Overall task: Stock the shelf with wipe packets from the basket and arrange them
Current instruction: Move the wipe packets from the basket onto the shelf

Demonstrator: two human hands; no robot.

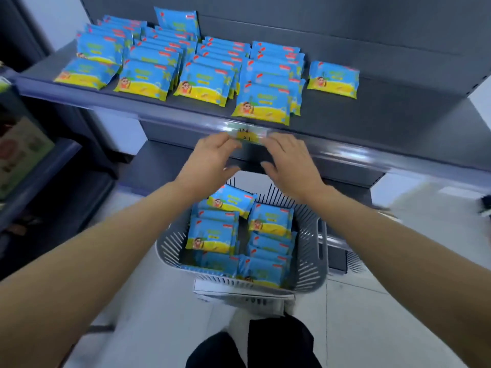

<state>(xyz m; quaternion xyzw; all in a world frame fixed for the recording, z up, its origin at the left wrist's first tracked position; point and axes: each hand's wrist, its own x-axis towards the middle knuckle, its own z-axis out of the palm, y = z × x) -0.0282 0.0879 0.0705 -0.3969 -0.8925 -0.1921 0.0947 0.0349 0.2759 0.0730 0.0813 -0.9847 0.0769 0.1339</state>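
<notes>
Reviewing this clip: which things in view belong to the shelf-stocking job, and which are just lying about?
Job: shelf; shelved wipe packets; basket; basket packets; left hand and right hand, fingertips at a blurred yellow item, probably a packet.
Lying about: green box on the side shelf; dark object at the right edge.

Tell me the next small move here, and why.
Probably lift the blurred packet, carried between left hand and right hand at the shelf edge, and set it in front of the lone packet: the other four rows look full.
</notes>
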